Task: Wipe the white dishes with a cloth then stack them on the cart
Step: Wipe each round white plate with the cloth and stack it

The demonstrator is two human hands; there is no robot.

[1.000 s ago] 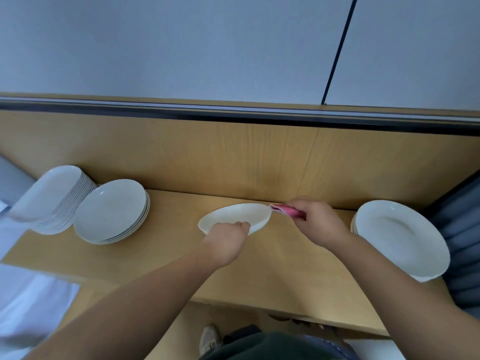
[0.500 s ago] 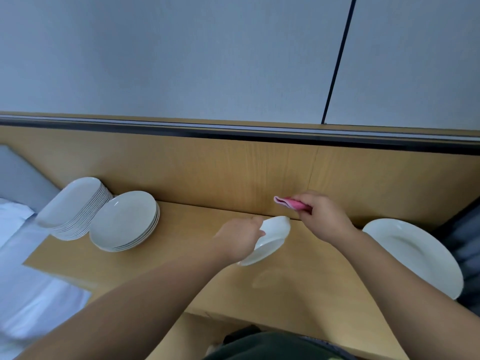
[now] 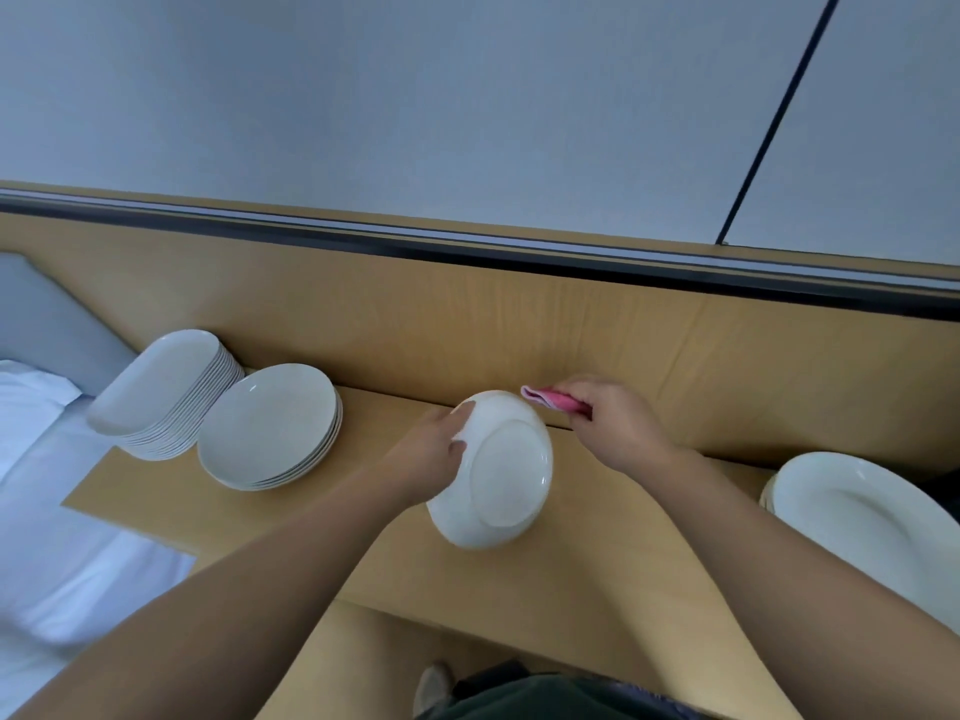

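I'm watching the left hand (image 3: pixel 426 454) gripping the round white ceramic dish (image 3: pixel 506 475), underside toward me, while the right hand (image 3: pixel 618 428) is pinching the folded pink cloth (image 3: pixel 550 399) just beside its 1 o'clock rim.

left hand (image 3: pixel 426 462) – grips upturned dish (image 3: pixel 498 470) | right hand (image 3: pixel 613 423) – pinches pink cloth (image 3: pixel 550 399)

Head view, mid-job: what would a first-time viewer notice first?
The white dish at centre stands out, tipped with its underside toward the camera, its rim gripped by the left hand. Just behind it the right hand pinches a pink cloth, the only bright colour. A tall dish stack and a lower dish stack sit on the wooden top at left, a large plate at right.
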